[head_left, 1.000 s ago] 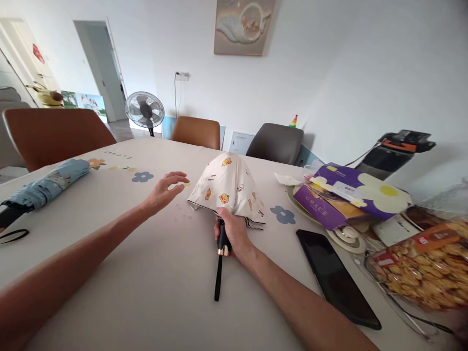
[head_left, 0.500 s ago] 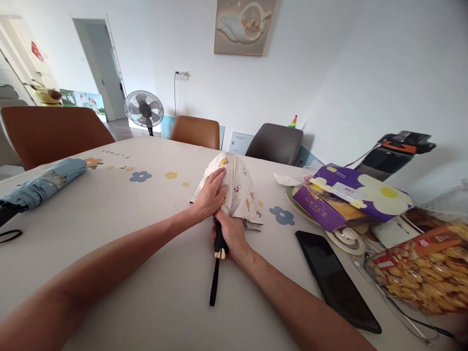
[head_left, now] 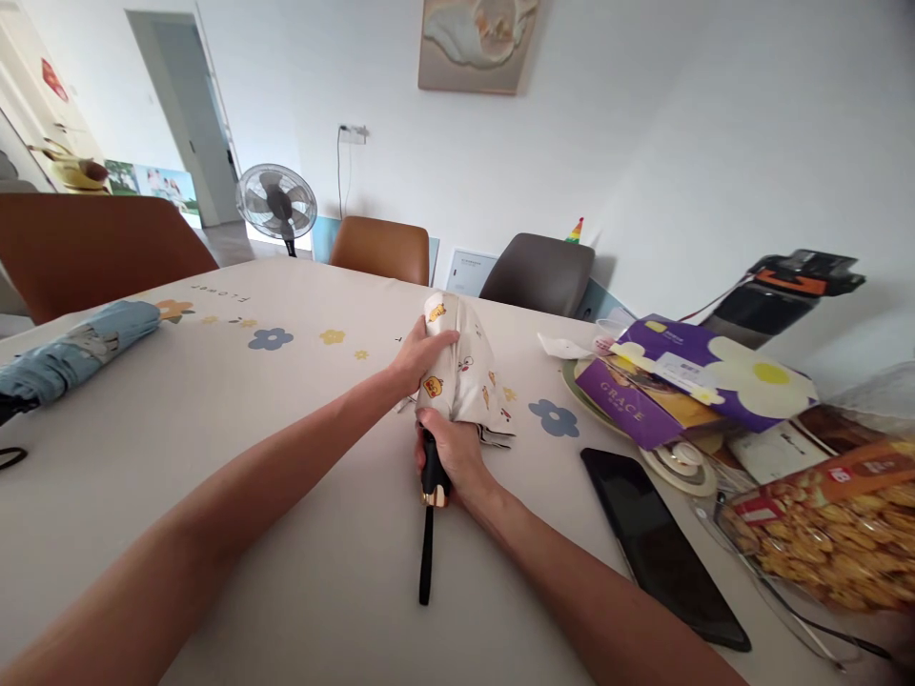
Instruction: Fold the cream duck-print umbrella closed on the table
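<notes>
A cream folding umbrella (head_left: 472, 372) with small cartoon prints lies over the table in front of me, its far end pointing away. Its fabric hangs loose on the right side. My right hand (head_left: 452, 448) is closed around the lower fabric and the top of the black handle, which has a gold-coloured end and a black wrist strap (head_left: 426, 557). My left hand (head_left: 423, 354) grips the canopy from the left, thumb across the top; its other fingers are partly hidden behind the fabric.
A folded blue umbrella (head_left: 92, 348) lies at the left on the table (head_left: 321, 534). To the right are a black phone (head_left: 661, 543), a purple box (head_left: 715, 372), a snack pack (head_left: 829, 534) and a dark bottle (head_left: 764, 300). Chairs (head_left: 382, 250) stand behind the table.
My left hand has gone from lying flat on top of the canopy to wrapping its left side, gathering that fabric inward. My right hand keeps its hold. The view has shifted slightly.
</notes>
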A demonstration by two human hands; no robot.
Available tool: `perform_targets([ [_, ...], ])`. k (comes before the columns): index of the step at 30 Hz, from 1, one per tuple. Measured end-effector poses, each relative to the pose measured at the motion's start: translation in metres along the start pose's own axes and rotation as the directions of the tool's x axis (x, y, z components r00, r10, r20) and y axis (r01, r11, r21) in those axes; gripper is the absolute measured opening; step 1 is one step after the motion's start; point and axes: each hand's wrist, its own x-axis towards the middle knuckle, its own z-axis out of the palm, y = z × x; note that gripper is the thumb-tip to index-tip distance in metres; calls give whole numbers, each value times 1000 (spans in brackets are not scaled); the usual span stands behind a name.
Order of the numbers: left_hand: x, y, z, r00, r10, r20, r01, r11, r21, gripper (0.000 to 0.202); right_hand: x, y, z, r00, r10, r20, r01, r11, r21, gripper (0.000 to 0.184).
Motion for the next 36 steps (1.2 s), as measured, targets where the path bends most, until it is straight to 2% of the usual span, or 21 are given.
perform_targets([
  [3, 3, 2, -7, 977, -169, 129, 191, 964, -185, 47, -2, -1, 0, 1000, -7, 28, 7, 1000, -11, 22],
  [5, 1, 4, -11, 930, -261, 258, 329, 905, -270, 45, -3, -2, 1, 999, -3, 36, 4, 1000, -9, 22],
  [7, -2, 7, -13, 874, -303, 380, 434, 839, -329, 43, -4, -2, 1, 999, -4, 43, 5, 1000, -5, 22],
  [9, -5, 10, -14, 840, -307, 447, 485, 794, -367, 42, -5, -1, 1, 998, -18, 64, 19, 1000, -6, 22],
  [12, -8, 15, -13, 839, -277, 469, 482, 778, -402, 41, -6, 0, 0, 991, -50, 121, 51, 999, -5, 23],
  [15, -11, 20, -11, 877, -209, 432, 400, 815, -419, 41, -6, -1, -1, 981, -76, 179, 68, 996, 49, 27],
  [18, -14, 24, -11, 903, -147, 405, 317, 863, -393, 41, -5, -4, -3, 983, -73, 167, 44, 984, 170, 29],
  [21, -14, 24, -12, 892, -135, 431, 292, 901, -320, 44, -5, -7, -4, 979, -39, 199, -9, 972, 235, 37],
  [24, -12, 19, -14, 857, -151, 493, 315, 910, -270, 47, -6, -8, -5, 952, 18, 304, -74, 982, 176, 35],
  [26, -8, 12, -16, 850, -166, 501, 332, 906, -263, 46, -6, -6, -5, 960, 13, 278, -55, 988, 146, 31],
  [28, -3, 4, -18, 856, -193, 480, 342, 907, -245, 45, -4, -4, -4, 981, 4, 195, -31, 990, 138, 27],
  [30, 2, -3, -20, 885, -210, 416, 309, 932, -189, 46, -2, -3, -2, 992, 22, 127, -43, 986, 163, 25],
  [32, 6, -7, -21, 951, -198, 238, 217, 975, -52, 50, 0, -5, -3, 993, 45, 111, -71, 967, 245, 24],
  [34, 6, -6, -17, 995, -99, 8, 96, 983, 159, 58, 3, -6, -4, 992, 60, 111, -96, 931, 353, 22],
  [35, 3, -3, -14, 998, -4, -69, 23, 962, 272, 61, 5, -7, -6, 991, 66, 120, -109, 911, 398, 21],
  [36, -1, 1, -9, 990, 105, -90, -64, 925, 376, 60, 7, -7, -7, 989, 71, 133, -122, 893, 434, 21],
])
